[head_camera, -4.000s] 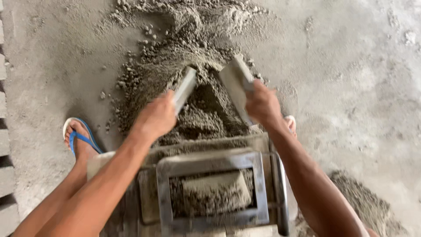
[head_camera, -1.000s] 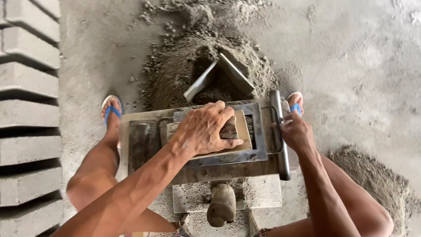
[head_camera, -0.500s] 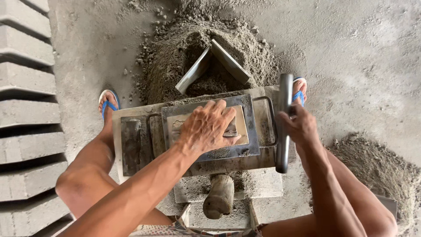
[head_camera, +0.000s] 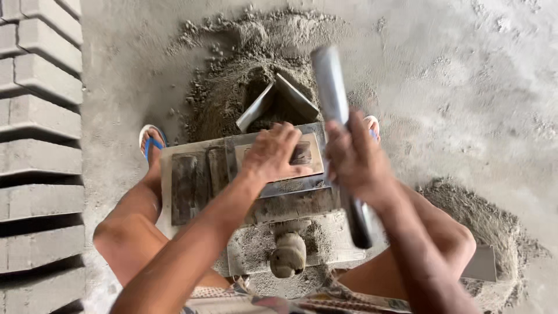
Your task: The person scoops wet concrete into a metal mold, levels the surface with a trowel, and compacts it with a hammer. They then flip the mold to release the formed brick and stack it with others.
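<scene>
1. The brick mould (head_camera: pixel 250 174) is a grey metal box caked with cement mix, its top face showing a rectangular frame and two dark slots on the side toward the stacked blocks. It stands on the concrete floor between the person's knees, just below the heap of mix.
2. The left hand (head_camera: pixel 273 154) lies flat on a pale board (head_camera: pixel 311 160) that covers the mould's opening, fingers spread and pressing down on it.
3. The right hand (head_camera: pixel 354 163) is wrapped tight around the lever (head_camera: pixel 337 116), a long smooth steel bar blurred at its upper end, which rises from the mould's right side and tilts up toward the camera.
4. Beyond the mould lies the heap of mix (head_camera: pixel 244 81), damp, grainy and lumpy, with two flat metal scoops (head_camera: pixel 279 102) leaning together in a peak at its near edge.
5. Left of the mould are stacked blocks (head_camera: pixel 40 116), pale grey, rectangular and rough-faced, laid in rows.
6. A blue sandal (head_camera: pixel 152 139) shows at the mould's left corner.
7. Right of the mould sits a second, smaller mound of grey mix (head_camera: pixel 488 221).
</scene>
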